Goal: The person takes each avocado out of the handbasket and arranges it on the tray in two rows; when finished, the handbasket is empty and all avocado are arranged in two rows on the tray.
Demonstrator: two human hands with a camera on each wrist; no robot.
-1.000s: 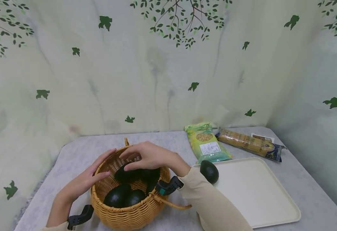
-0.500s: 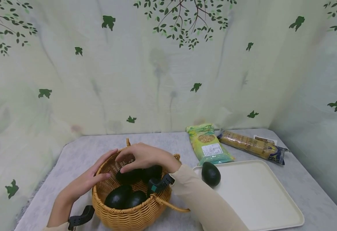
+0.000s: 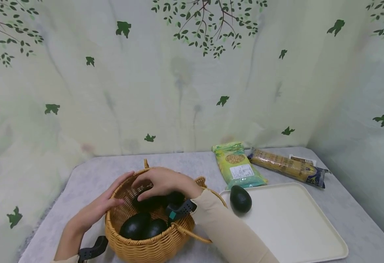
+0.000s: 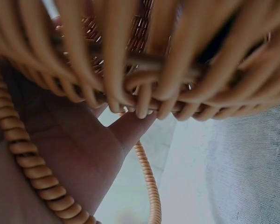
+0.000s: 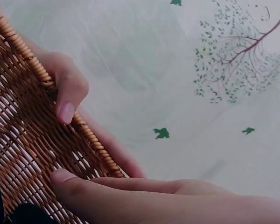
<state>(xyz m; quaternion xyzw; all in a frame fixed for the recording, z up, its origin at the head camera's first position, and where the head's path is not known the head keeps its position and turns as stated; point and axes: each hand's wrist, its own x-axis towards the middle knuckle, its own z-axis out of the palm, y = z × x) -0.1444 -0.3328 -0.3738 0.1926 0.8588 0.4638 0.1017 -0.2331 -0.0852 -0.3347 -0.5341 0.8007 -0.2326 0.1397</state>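
A plain, pale beige long sleeve (image 3: 234, 228) covered the right forearm at the bottom right of centre; a matching left cuff (image 3: 66, 259) edged the bottom left. A curved black wrist mount (image 3: 94, 250) sat at lower left. Another black mount (image 3: 186, 207), lower centre, bore small dark holes and a teal patch (image 3: 173, 214).

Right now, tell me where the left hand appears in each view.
Head: left hand lower left, on the wicker basket.
Left wrist: left hand at the left, mostly lower half.
Right wrist: left hand upper left.
Shared landmark: the wicker basket, visible in all three.
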